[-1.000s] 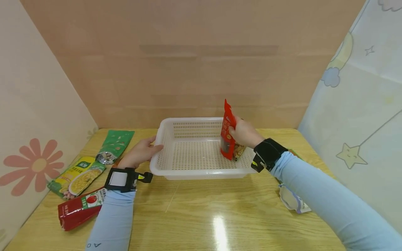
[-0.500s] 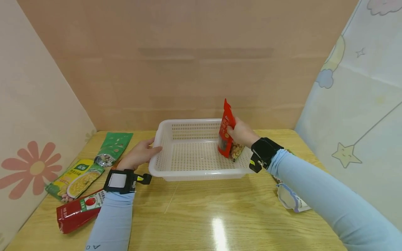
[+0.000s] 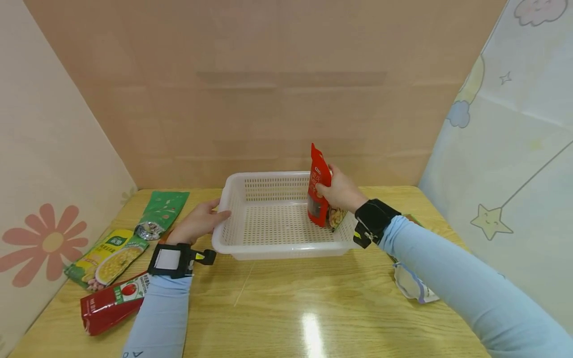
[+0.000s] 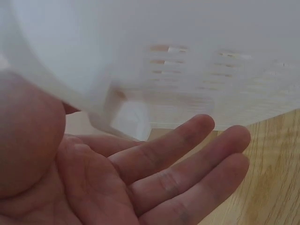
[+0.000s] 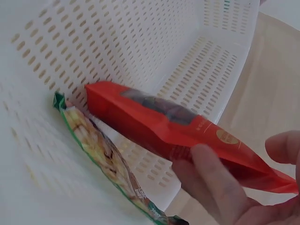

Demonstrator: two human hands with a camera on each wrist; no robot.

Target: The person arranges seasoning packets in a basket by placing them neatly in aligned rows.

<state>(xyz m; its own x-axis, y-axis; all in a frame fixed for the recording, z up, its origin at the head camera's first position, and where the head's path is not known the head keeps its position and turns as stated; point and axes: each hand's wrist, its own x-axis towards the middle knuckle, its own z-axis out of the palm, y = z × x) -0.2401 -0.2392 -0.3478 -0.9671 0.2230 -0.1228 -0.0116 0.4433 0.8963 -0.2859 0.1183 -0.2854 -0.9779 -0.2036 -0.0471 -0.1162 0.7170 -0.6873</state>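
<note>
A white plastic basket with slotted walls stands on the wooden table. My left hand holds its left end, thumb over the rim. In the left wrist view, the other fingers lie along the outside of the wall, fairly straight. My right hand grips a red snack pouch by its side, fingers and thumb on opposite faces. That pouch stands upright inside the basket's right part. Between it and the right end wall leans a green-edged food packet with a nut-like picture.
Left of the basket lie a green pouch, a yellow-green packet and a red tomato-picture pouch, partly behind my left forearm. A white and purple packet lies right, partly hidden by my right sleeve. Walls stand behind and at both sides.
My right hand has shifted the red snack pouch slightly left, away from the packet beside it. My left hand stays at the basket's rim. The head view has tilted a little.
</note>
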